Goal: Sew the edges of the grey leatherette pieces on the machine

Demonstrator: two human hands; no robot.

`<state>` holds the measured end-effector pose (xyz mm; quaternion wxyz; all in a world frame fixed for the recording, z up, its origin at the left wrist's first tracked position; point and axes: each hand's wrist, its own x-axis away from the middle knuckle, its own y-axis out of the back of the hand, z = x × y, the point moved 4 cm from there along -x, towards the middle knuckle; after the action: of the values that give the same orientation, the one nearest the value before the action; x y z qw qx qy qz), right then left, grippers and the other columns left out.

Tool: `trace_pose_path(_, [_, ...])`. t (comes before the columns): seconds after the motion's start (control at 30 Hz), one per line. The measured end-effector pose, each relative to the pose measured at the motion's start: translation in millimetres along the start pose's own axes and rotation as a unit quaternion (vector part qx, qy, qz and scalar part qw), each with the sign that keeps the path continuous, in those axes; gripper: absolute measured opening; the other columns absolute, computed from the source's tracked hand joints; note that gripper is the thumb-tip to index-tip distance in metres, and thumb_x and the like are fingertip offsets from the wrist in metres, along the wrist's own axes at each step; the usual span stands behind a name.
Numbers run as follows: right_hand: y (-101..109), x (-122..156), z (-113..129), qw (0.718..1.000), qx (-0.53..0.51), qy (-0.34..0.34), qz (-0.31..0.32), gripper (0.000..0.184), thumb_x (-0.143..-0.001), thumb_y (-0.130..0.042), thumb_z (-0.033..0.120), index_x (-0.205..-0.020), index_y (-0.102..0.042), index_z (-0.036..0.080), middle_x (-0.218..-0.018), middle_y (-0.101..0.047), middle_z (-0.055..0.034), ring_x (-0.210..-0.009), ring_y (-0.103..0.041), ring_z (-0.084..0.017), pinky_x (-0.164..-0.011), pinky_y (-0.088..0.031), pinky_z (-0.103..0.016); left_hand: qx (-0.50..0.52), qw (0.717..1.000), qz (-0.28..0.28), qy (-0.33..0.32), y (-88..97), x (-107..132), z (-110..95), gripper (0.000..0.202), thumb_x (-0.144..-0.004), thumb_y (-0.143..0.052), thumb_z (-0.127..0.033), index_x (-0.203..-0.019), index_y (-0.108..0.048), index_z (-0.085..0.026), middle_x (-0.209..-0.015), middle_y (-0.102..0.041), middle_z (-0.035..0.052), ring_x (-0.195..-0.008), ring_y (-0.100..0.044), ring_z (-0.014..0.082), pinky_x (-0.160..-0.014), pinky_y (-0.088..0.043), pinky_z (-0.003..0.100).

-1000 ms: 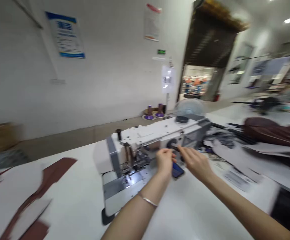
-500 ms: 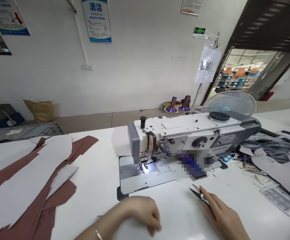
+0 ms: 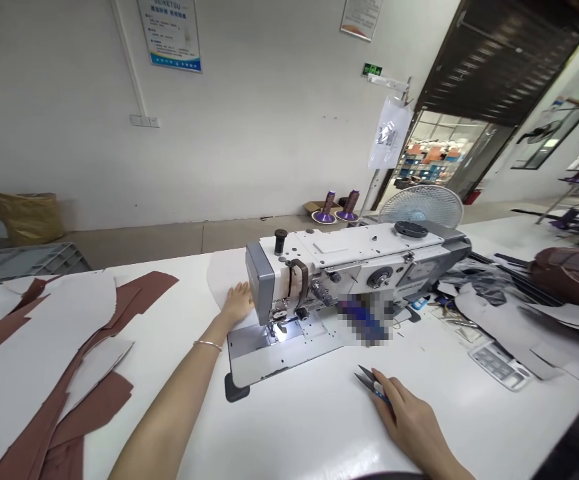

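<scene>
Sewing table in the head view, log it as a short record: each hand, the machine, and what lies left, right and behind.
Left hand: on or just over a pale piece, beside the machine's grey end; contact unclear
Right hand: holding small snips, blades apart, pointing toward the machine
Sewing machine: bright light at the needle area
Left of machine: brown pieces and pale pieces, overlapping
Right of machine: brown bundle
Behind machine: thread cones, fan

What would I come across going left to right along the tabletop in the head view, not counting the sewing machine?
Brown cut pieces, left hand, thread snips, right hand holding them, brown bundle at the right edge.
</scene>
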<state>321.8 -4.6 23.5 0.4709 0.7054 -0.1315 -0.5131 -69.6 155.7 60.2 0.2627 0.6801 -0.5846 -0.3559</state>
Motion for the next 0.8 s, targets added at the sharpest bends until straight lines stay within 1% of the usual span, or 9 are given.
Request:
trace_pose_path(0.07, [2.8,-6.3,6.6,1.0,0.004,0.03,0.001,0.032,-0.094,-0.042,0.029,-0.122,-0.051,0.015,-0.084,-0.063,-0.0087,-0.061,-0.062,-0.016,-0.048,-0.047,-0.023,-0.048,0.998,0.034,-0.017,-6.1,7.8,15.1,0.041,-0.081,-0.047,-0.026,-0.12,-0.057,-0.017,-0.139,-0.047,0.0135,-0.134,-0.032,0.0285,-0.11,-0.015,0.048])
trace_pose_path(0.13, [4.2,-20.0,14.1,0.998,0.0,0.055,0.002,0.03,-0.095,-0.041,0.028,-0.118,-0.053,0.013,-0.082,-0.063,-0.0085,-0.061,-0.061,-0.015,-0.05,-0.046,-0.023,-0.076,0.996,0.051,-0.022,-4.7,25.8,30.9,0.044,-0.085,-0.043,-0.03,-0.127,-0.052,-0.018,-0.146,-0.037,0.0124,-0.138,-0.024,0.0281,-0.112,-0.008,0.048])
trace_pose_path(0.23, [2.1,-50.5,29.4,0.997,-0.01,0.075,-0.008,0.029,-0.095,-0.041,0.028,-0.114,-0.056,0.011,-0.08,-0.062,-0.0079,-0.061,-0.059,-0.014,-0.051,-0.044,-0.022,-0.116,0.991,0.068,-0.018,5.8,65.7,48.6,0.048,-0.089,-0.037,-0.038,-0.133,-0.046,-0.02,-0.149,-0.03,0.0097,-0.14,-0.018,0.0269,-0.113,-0.007,0.048])
trace_pose_path(0.33, [-8.1,-78.2,58.0,0.995,-0.033,0.093,-0.009,0.032,-0.095,-0.041,0.029,-0.116,-0.054,0.009,-0.082,-0.062,-0.0095,-0.067,-0.06,-0.016,-0.053,-0.044,-0.023,-0.159,0.984,0.075,-0.025,14.1,108.4,54.8,0.05,-0.092,-0.03,-0.044,-0.136,-0.042,-0.023,-0.15,-0.029,0.0068,-0.141,-0.017,0.025,-0.113,-0.009,0.048])
trace_pose_path(0.4, [-20.5,-90.0,85.9,0.994,-0.039,0.105,0.008,0.033,-0.096,-0.039,0.027,-0.117,-0.054,0.008,-0.084,-0.062,-0.0113,-0.068,-0.059,-0.017,-0.054,-0.045,-0.025,-0.17,0.983,0.067,-0.022,14.7,131.4,54.9,0.052,-0.092,-0.029,-0.045,-0.138,-0.039,-0.022,-0.15,-0.03,0.0071,-0.141,-0.018,0.0243,-0.114,-0.011,0.047])
trace_pose_path(0.5, [-44.9,-102.1,134.7,0.99,-0.013,0.121,0.066,0.032,-0.094,-0.04,0.02,-0.118,-0.054,0.005,-0.081,-0.062,-0.0122,-0.065,-0.058,-0.02,-0.052,-0.046,-0.029,-0.155,0.987,0.051,0.001,10.8,155.8,51.3,0.055,-0.091,-0.033,-0.042,-0.141,-0.033,-0.019,-0.148,-0.034,0.0091,-0.139,-0.022,0.0244,-0.113,-0.014,0.047])
trace_pose_path(0.6, [-65.9,-115.8,175.9,0.982,0.004,0.123,0.142,0.036,-0.087,-0.041,0.007,-0.121,-0.05,0.003,-0.082,-0.062,-0.0142,-0.069,-0.06,-0.023,-0.051,-0.047,-0.031,-0.155,0.987,0.044,0.012,10.5,171.3,39.7,0.049,-0.091,-0.034,-0.036,-0.136,-0.04,-0.018,-0.145,-0.039,0.0093,-0.137,-0.028,0.0251,-0.111,-0.019,0.046])
trace_pose_path(0.7, [-75.5,-129.2,195.9,0.976,0.008,0.106,0.19,0.042,-0.082,-0.04,0.0,-0.123,-0.048,0.002,-0.087,-0.063,-0.0176,-0.075,-0.061,-0.026,-0.052,-0.048,-0.033,-0.171,0.984,0.035,0.026,19.6,176.7,23.0,0.042,-0.092,-0.033,-0.036,-0.126,-0.051,-0.019,-0.127,-0.056,0.0103,-0.121,-0.046,0.026,-0.099,-0.033,0.043])
trace_pose_path(0.8, [-77.5,-132.9,191.7,0.977,-0.001,0.054,0.208,0.038,-0.086,-0.041,0.006,-0.124,-0.047,0.005,-0.086,-0.063,-0.0168,-0.075,-0.062,-0.025,-0.051,-0.046,-0.031,-0.162,0.985,0.05,0.019,22.6,171.7,8.3,0.039,-0.088,-0.043,-0.042,-0.12,-0.056,-0.024,-0.103,-0.063,0.0075,-0.101,-0.053,0.0255,-0.084,-0.039,0.039])
